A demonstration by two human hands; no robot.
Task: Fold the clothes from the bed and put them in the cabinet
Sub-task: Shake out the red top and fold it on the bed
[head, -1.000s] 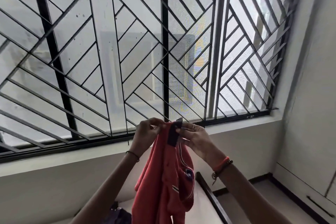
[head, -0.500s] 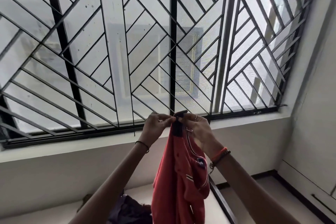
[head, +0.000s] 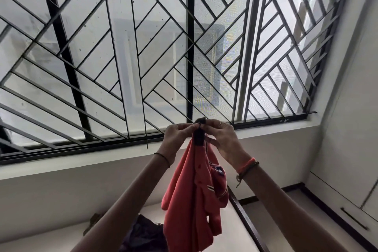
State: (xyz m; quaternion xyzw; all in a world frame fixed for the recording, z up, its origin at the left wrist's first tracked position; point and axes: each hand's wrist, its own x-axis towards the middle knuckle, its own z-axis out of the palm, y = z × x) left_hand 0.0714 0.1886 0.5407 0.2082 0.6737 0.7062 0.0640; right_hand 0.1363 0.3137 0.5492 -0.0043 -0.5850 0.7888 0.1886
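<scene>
A red shirt (head: pixel 192 194) with a dark collar hangs in the air in front of the window. My left hand (head: pixel 177 137) and my right hand (head: pixel 223 139) pinch its dark top edge from either side, close together, at about sill height. The shirt drops straight down and is bunched, with a striped sleeve cuff showing on its right. Below it lies the white bed (head: pixel 229 237), with a dark garment (head: pixel 143 233) on it. The cabinet (head: pixel 347 200) with a dark bar handle stands at the right.
A large window with a black diagonal grille (head: pixel 143 57) fills the upper view above a white sill. The bed's dark frame edge (head: pixel 243 217) runs along its right side, with a strip of floor between it and the cabinet.
Both hands have drawn closer together on the shirt's top edge. The view has dipped slightly, and the dark garment on the bed has come more into view.
</scene>
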